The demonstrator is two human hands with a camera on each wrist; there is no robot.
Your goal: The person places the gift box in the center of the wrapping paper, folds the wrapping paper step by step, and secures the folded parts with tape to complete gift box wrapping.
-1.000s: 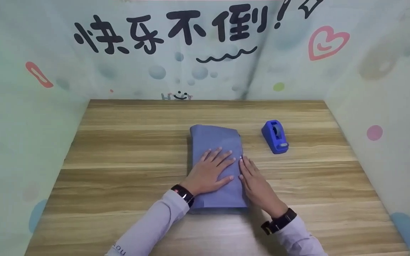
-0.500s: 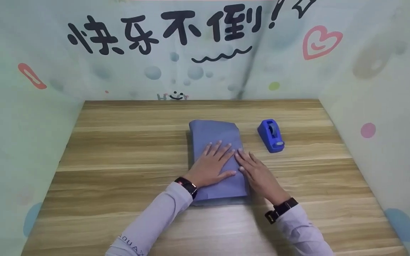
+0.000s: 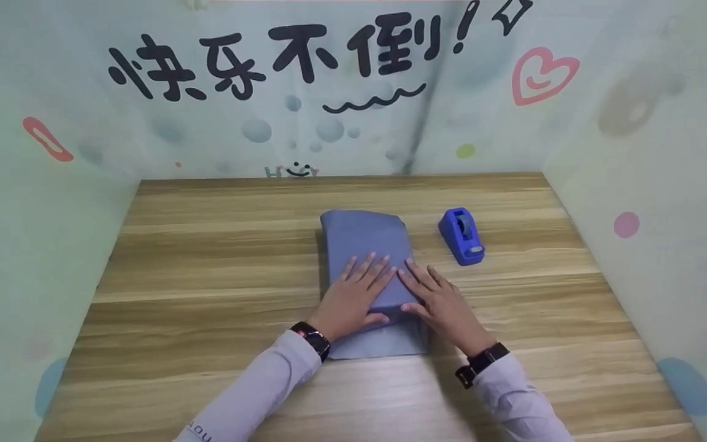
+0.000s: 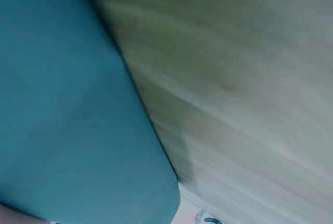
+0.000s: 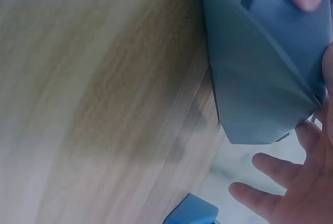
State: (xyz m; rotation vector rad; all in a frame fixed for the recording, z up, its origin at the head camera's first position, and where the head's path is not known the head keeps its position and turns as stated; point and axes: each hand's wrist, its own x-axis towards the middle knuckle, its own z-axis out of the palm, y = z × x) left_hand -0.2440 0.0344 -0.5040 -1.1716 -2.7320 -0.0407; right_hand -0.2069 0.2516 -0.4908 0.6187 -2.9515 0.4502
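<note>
A box-shaped package in blue paper (image 3: 363,236) lies lengthwise on the table, with a paper flap (image 3: 375,344) jutting from its near end. My left hand (image 3: 350,301) rests flat on the near half of its top, fingers extended. Along the right edge, my right hand (image 3: 445,307) presses with straight fingers, thumb and fingertips reaching onto the top. The left wrist view shows the package's smooth blue side (image 4: 78,104). In the right wrist view, my right hand (image 5: 307,187) has its fingers spread beside a slanting fold of paper (image 5: 255,78).
A blue tape dispenser (image 3: 462,236) stands to the right of the package's far end. Printed cloth walls (image 3: 237,135) enclose the wood-grain table (image 3: 206,245) at the back and both sides.
The paper at the package's near end has bent down over the edge, exposing more of the lower flap. My right fingers have moved further onto the top. The view has shifted slightly.
</note>
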